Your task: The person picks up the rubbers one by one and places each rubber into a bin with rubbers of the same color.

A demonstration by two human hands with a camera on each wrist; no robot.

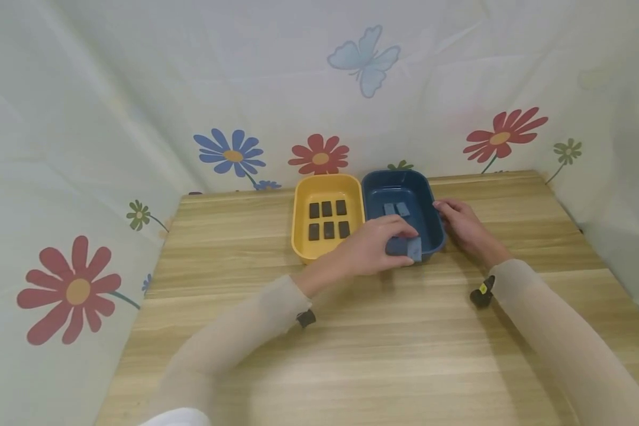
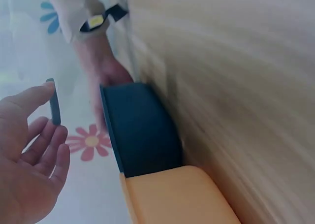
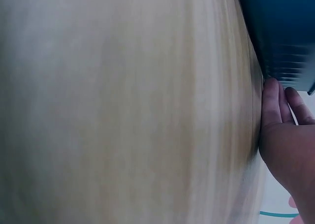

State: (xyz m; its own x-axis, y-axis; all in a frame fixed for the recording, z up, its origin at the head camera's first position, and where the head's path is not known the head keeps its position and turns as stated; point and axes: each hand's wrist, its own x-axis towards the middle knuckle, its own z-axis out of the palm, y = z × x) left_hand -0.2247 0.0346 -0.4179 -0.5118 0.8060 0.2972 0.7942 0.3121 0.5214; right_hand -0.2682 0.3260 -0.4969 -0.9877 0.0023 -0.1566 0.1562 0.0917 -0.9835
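Observation:
My left hand (image 1: pixel 375 245) is over the front of a blue tray (image 1: pixel 438 236). It pinches a thin blue-grey tile (image 1: pixel 414 249) between thumb and fingertips; the left wrist view shows the tile (image 2: pixel 54 103) edge-on, apart from the tray. Two similar blue-grey tiles (image 1: pixel 402 209) lie inside the blue tray; my hand hides part of its inside. At the tray's right side rests my right hand (image 1: pixel 462 225). In the right wrist view, the fairly straight fingers of that hand (image 3: pixel 290 130) touch the tray's outer wall (image 3: pixel 280 32).
A yellow tray (image 1: pixel 297 236) stands against the blue one's left side, with several dark tiles (image 1: pixel 327 209) in two rows. Both trays sit near the back edge of a wooden table (image 1: pixel 362 355). Flower-printed cloth (image 1: pixel 426 118) hangs behind the table and along its sides.

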